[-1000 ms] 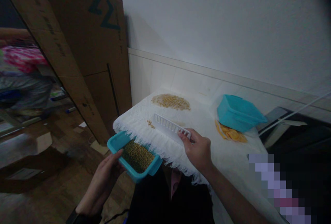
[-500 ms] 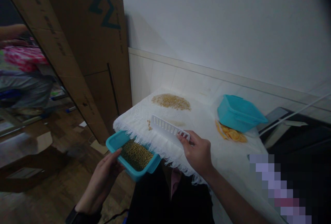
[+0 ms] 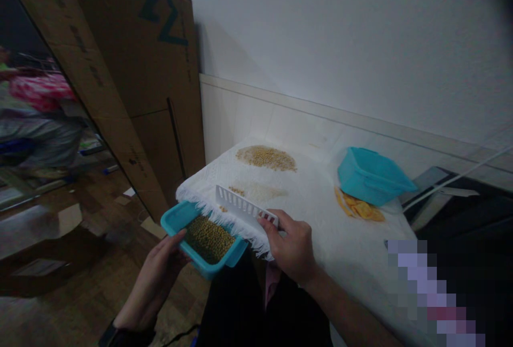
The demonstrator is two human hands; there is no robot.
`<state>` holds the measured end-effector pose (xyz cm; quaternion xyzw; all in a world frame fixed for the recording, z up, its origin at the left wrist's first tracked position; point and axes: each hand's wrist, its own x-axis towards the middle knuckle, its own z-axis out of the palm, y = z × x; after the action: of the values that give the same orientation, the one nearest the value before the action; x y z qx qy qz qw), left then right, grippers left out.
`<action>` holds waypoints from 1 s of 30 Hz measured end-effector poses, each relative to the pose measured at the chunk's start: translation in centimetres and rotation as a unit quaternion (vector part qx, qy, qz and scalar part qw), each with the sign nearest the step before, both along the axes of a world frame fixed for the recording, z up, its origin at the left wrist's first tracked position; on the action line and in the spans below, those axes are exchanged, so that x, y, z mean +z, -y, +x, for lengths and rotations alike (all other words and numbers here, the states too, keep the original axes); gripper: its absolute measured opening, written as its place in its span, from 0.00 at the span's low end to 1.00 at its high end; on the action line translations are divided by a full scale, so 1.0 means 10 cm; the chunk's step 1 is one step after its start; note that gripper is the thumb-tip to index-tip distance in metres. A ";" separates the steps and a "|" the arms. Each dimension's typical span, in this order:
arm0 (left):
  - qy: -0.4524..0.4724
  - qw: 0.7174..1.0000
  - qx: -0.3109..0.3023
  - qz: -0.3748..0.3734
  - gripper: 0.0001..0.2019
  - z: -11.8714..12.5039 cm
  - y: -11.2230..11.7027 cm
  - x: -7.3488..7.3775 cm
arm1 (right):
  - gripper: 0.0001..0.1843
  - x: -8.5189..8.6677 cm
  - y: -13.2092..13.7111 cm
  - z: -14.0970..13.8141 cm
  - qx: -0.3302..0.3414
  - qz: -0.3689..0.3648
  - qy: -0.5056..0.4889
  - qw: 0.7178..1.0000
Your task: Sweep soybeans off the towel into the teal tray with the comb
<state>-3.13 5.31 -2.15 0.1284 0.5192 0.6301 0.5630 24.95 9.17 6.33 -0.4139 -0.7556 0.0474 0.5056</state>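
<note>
Head view shows 2 hands at work at a counter [image 3: 316,234] covered in white fringed cloth. The left hand [image 3: 166,256] grips a turquoise container [image 3: 202,268] at the counter's near edge, thumb over the rim; the fingers below are mostly hidden. The container holds yellowish beans [image 3: 211,237], and the cloth's fringe hangs over its far side. The right hand [image 3: 290,240] pinches 1 end of a white slotted strip [image 3: 238,203], which stands on its long side near the fringe. A few loose beans [image 3: 236,191] lie just beyond the strip, beside a pale patch of fine grains [image 3: 266,192]. Farther back sits a bean pile [image 3: 266,157]. To the right, a second turquoise container [image 3: 363,181] (tilted) rests on an orange-yellow cloth [image 3: 360,210].
</note>
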 end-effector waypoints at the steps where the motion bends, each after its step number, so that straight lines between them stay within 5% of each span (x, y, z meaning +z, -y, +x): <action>1: -0.003 1.000 -0.013 0.003 0.18 0.00 0.01 0.01 | 0.14 0.00 0.01 0.00 0.002 -0.002 -0.003 1.000; 11: -0.027 0.999 0.000 0.027 0.18 0.04 0.00 -0.07 | 0.18 -0.01 -0.22 0.38 -0.115 0.043 0.034 0.992; 25: -0.023 0.999 -0.001 0.028 0.19 0.03 0.00 -0.09 | 0.17 -0.04 -0.16 0.34 -0.086 0.019 0.022 0.996; 30: -0.026 0.999 -0.007 0.029 0.18 0.07 0.03 0.01 | 0.17 -0.05 -0.16 0.26 -0.086 0.014 0.021 0.996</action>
<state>-2.45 5.04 -2.08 0.1643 0.5142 0.6374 0.5498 27.59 10.81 5.86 -0.4709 -0.7284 -0.0153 0.4975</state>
